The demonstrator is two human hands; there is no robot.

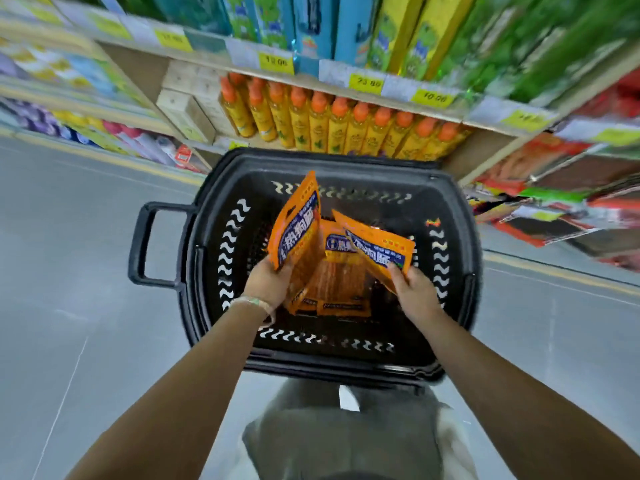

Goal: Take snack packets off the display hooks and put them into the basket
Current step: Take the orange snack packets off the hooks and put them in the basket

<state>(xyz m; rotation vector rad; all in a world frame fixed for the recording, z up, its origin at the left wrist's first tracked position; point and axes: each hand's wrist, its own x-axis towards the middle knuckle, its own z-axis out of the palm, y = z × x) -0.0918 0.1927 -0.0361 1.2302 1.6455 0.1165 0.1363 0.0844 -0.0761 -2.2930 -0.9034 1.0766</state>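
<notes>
Snack packets, orange with blue label panels, are in and over the black basket (pixel 456 216), which stands on the grey floor (pixel 69 289) in front of the shelves (pixel 408 110). Two of them are in the person's hands. The left hand (pixel 268 282) grips the lower end of one packet (pixel 294 223), which stands nearly upright and reaches above the far rim. The right hand (pixel 414 292) pinches a second packet (pixel 377 247) by its near corner; it tilts to the right, above the pile.

Under these two, more packets (pixel 332 285) lie overlapped on the basket floor. At least two bottom edges show there, but the hands and the held packets cover the rest, so the full count cannot be told. Nothing else shows inside the basket. Its one carrying handle (pixel 142 244) sticks out on the left side.

A pale band (pixel 251 301) sits on the left wrist.

Behind the basket, the lower shelf holds a row of yellow bottles (pixel 341 133) with orange caps, about a dozen across the front. Tall blue, green and yellow boxes (pixel 346 26) stand on the shelf above, with several yellow price tags (pixel 365 81) along its edge. To the right hang red and orange packs (pixel 554 188), too blurred to count.
</notes>
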